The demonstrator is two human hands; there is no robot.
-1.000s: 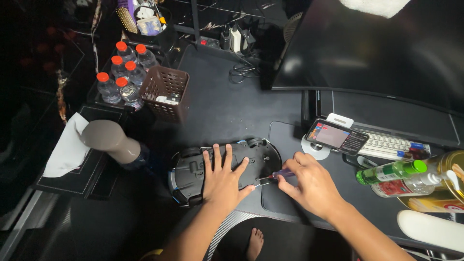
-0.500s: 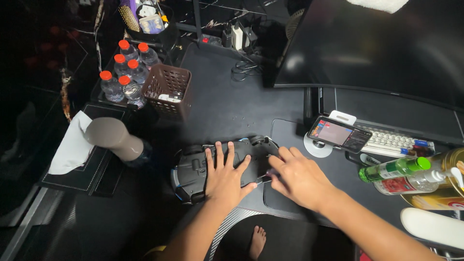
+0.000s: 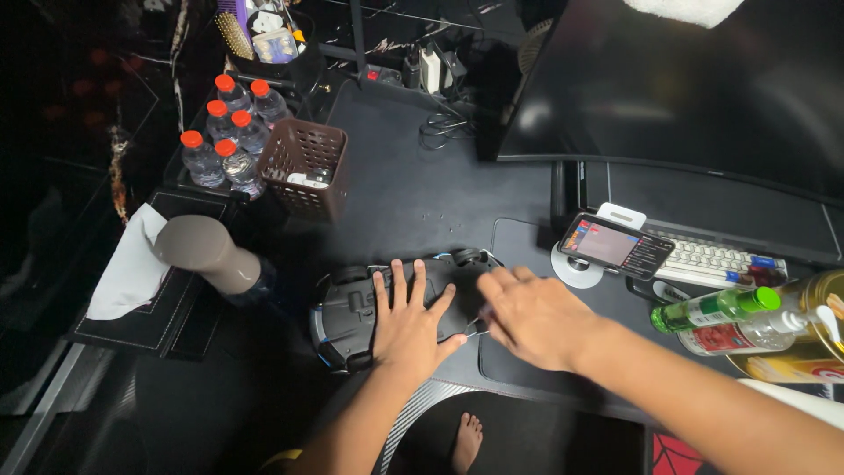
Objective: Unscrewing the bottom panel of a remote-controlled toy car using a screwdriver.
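Observation:
A black toy car [image 3: 352, 315] lies upside down at the near edge of the dark desk [image 3: 413, 185]. My left hand [image 3: 409, 321] rests flat on its underside, fingers spread. My right hand [image 3: 532, 318] sits just right of the car, fingers curled around a thin metal tool [image 3: 473, 327] whose tip points at the car's right end. The tool's handle is hidden inside my fist.
A brown perforated basket [image 3: 303, 167] and several red-capped water bottles [image 3: 224, 132] stand at the back left. A grey hair dryer [image 3: 207, 253] and white tissue [image 3: 132, 264] lie left. A phone [image 3: 615, 246], keyboard [image 3: 716, 261], green bottle [image 3: 716, 308] and monitor [image 3: 668, 79] are right.
My right hand has slid left toward the car with the tool. My left hand stays pressed on the car.

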